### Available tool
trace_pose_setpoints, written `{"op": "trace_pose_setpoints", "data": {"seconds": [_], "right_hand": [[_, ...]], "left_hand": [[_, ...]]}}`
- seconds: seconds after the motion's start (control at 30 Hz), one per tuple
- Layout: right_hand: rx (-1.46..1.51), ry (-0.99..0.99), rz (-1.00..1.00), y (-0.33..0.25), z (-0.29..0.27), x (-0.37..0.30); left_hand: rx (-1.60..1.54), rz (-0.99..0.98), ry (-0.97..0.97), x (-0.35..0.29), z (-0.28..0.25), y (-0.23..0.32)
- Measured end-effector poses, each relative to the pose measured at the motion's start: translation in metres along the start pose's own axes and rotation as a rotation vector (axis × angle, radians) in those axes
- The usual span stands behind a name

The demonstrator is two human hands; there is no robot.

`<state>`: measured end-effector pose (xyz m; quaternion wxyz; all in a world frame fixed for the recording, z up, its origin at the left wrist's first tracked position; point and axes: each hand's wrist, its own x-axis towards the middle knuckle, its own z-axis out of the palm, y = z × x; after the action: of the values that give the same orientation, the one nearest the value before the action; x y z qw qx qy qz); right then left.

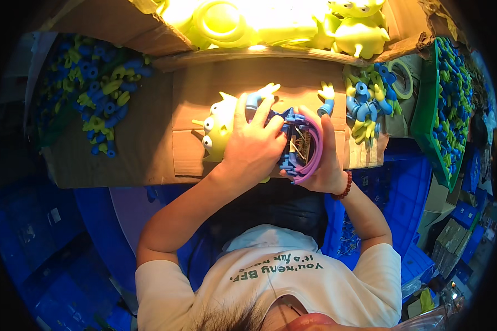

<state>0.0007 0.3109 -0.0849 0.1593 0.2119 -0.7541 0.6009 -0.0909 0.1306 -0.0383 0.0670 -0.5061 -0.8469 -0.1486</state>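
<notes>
A toy alien figure lies on its side over the cardboard-covered table (188,171). Its yellow-green head (221,129), with round white eyes, points left. My left hand (254,144) is wrapped over the figure near its neck, beside a blue arm with a yellow-green hand (254,100). The open blue body (290,116) shows its dark inside, where small details are too fine to make out. My right hand (331,157) grips the purple curved rim (316,138) at the body's right. A loose toy arm (326,102) lies just beyond my right fingers.
Piles of blue and yellow-green toy arms lie at the left (102,91) and right (367,102). A green crate (425,110) of similar parts stands far right, near a tape roll (401,80). Behind, a lit cardboard box (243,57) holds yellow-green toy parts (359,33).
</notes>
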Motion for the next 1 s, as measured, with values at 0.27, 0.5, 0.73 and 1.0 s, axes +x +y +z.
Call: {"op": "trace_pose_setpoints", "data": {"seconds": [0.27,0.5,0.73,1.0], "right_hand": [[-0.02,-0.053,0.112,0.003,-0.003,-0.003],[-0.153,-0.17,0.107,-0.002,-0.005,0.014],[-0.392,-0.224,0.074,-0.016,-0.003,0.035],[-0.684,-0.399,0.124,-0.042,0.008,0.067]], "left_hand": [[-0.083,-0.102,-0.154,-0.014,-0.062,-0.029],[-0.158,-0.286,-0.066,-0.029,-0.045,-0.023],[-0.313,-0.304,0.018,-0.037,-0.038,-0.03],[-0.933,-0.51,0.295,-0.061,-0.001,-0.066]]}}
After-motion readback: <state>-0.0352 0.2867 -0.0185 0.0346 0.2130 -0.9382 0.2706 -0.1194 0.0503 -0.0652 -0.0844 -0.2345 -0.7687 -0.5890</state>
